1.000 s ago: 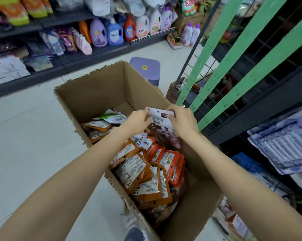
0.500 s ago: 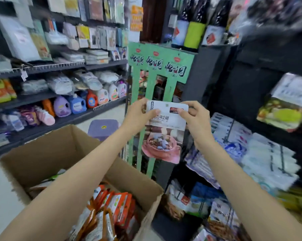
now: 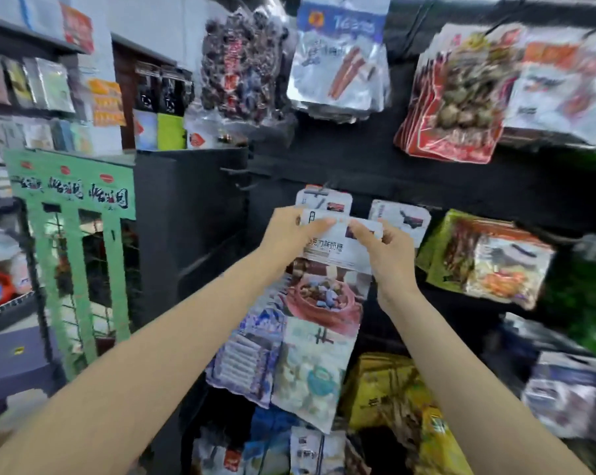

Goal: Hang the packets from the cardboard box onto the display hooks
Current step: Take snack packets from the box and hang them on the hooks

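Both my hands hold one white packet (image 3: 327, 286) with a red bowl picture by its top edge. My left hand (image 3: 291, 231) pinches the top left corner and my right hand (image 3: 384, 250) the top right. The packet is raised against the black display wall, just below and in front of a hanging packet of the same kind (image 3: 324, 200) on its hook. A second such packet (image 3: 401, 217) hangs to the right. The cardboard box is out of view.
Other snack packets hang all around: dark ones (image 3: 242, 63), silver ones (image 3: 337, 63) and red ones (image 3: 454, 94) above, green ones (image 3: 485, 258) right, yellow ones (image 3: 389, 395) below. A green rack (image 3: 74, 214) stands left. Bare hooks (image 3: 235, 176) stick out at the upper left.
My view has swung up from the box to the display wall. Both hands have lifted the packet out of the box and carried it up to the hook row.
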The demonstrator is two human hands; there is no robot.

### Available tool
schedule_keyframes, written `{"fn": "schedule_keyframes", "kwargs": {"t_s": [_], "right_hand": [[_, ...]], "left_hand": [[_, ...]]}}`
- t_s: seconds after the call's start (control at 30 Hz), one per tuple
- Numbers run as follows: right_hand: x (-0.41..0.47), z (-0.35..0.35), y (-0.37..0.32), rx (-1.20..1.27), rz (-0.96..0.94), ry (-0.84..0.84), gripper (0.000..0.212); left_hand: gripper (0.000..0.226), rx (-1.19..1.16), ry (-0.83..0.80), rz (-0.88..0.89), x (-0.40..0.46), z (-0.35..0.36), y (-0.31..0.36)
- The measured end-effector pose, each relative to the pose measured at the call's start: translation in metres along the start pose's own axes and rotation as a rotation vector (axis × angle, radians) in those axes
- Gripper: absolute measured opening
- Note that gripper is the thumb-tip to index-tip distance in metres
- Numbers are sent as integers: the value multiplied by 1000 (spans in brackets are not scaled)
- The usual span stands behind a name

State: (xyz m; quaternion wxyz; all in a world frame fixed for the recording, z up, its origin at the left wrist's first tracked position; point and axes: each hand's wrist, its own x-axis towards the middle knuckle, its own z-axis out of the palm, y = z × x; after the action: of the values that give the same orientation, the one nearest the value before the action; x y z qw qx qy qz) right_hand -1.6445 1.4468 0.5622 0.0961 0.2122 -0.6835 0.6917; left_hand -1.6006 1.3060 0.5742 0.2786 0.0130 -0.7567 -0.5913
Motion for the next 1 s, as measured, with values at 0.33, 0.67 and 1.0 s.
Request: {"fn": "schedule_keyframes", "kwargs": {"t_s": [0.33, 0.67, 1.0], "right_hand": [[53, -97, 17, 25, 17, 194, 17], [86, -107, 48, -169, -96, 199, 5], [124, -106, 59, -785, -296, 183, 14]], "left_hand": [[10, -134, -29, -111, 40, 133, 10], [18, -78, 70, -136, 61, 154, -12], [30, 617, 22, 176, 101, 159, -15]]}}
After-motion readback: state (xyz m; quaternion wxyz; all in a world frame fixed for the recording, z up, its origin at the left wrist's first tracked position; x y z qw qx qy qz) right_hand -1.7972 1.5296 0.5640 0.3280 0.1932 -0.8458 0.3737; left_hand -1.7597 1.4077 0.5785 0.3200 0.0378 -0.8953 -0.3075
